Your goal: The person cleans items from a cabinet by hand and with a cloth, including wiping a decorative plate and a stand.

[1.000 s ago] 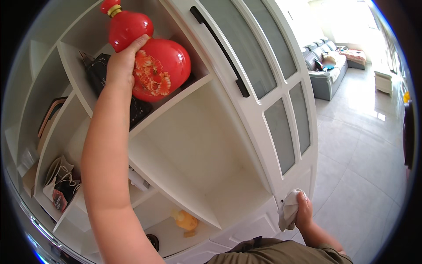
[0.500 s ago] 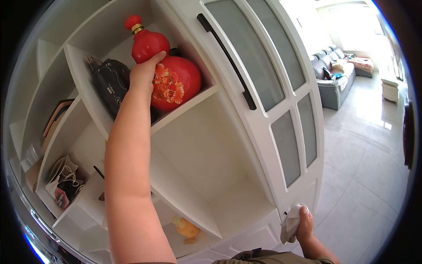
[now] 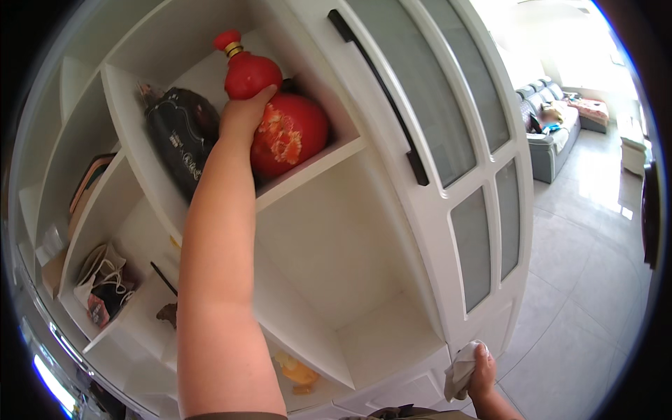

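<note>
A red gourd-shaped bottle [image 3: 306, 133] with orange flower decoration, a gold-ringed neck and a red cap stands in an upper compartment of the white shelf unit [image 3: 311, 171]. My left hand [image 3: 241, 115] is closed around its narrow waist, the thumb showing on the near side. To the left of the bottle, in the same compartment, leans a black bag-like item [image 3: 178, 133] with pale print. Low at the right, my right hand [image 3: 481, 374] grips a crumpled off-white cloth [image 3: 461, 371] beside the cabinet's lower door.
A cabinet door with frosted panes and a long black handle [image 3: 381, 98] borders the shelves. Lower compartments hold a yellow figure-like object [image 3: 299, 372] and a bag with white cords [image 3: 105, 283]. Beyond the tiled floor [image 3: 567, 280] stands a grey sofa [image 3: 549, 150].
The whole view has shifted a little, moving the shelves rightward in the picture. The bottle looks slightly deeper in its compartment, my left hand still on it. My right hand keeps the cloth.
</note>
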Demonstrator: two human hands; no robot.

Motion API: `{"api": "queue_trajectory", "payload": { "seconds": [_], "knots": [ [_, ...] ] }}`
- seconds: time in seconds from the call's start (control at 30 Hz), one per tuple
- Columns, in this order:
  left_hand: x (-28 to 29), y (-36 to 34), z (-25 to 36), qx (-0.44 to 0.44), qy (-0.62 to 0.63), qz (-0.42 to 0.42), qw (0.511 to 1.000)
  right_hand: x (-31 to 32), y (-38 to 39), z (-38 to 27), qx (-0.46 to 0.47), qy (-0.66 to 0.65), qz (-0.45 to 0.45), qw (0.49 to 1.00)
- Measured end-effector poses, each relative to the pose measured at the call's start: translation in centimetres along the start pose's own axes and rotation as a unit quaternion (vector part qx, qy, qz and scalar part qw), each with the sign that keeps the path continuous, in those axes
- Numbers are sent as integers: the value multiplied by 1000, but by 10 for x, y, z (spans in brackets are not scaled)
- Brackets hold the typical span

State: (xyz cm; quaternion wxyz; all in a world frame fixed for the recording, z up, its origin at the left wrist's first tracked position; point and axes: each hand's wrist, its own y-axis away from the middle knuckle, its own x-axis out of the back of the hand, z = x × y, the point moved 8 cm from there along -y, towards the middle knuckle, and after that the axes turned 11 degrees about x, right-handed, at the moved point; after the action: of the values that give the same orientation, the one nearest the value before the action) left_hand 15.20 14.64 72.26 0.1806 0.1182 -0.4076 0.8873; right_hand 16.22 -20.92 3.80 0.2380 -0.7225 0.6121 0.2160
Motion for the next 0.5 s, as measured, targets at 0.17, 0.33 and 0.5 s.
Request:
{"api": "queue_trajectory", "payload": {
  "seconds": [0.17,0.33,0.5],
  "knots": [
    [13,13,25,-15,-310,122,943,-20,6,2,-24,-3,-47,999],
    [15,87,54,-73,-215,135,965,-20,13,25,-70,-12,-32,997],
    [43,237,61,-380,-144,-41,913,-54,23,22,-87,39,-77,992]
  ]
}}
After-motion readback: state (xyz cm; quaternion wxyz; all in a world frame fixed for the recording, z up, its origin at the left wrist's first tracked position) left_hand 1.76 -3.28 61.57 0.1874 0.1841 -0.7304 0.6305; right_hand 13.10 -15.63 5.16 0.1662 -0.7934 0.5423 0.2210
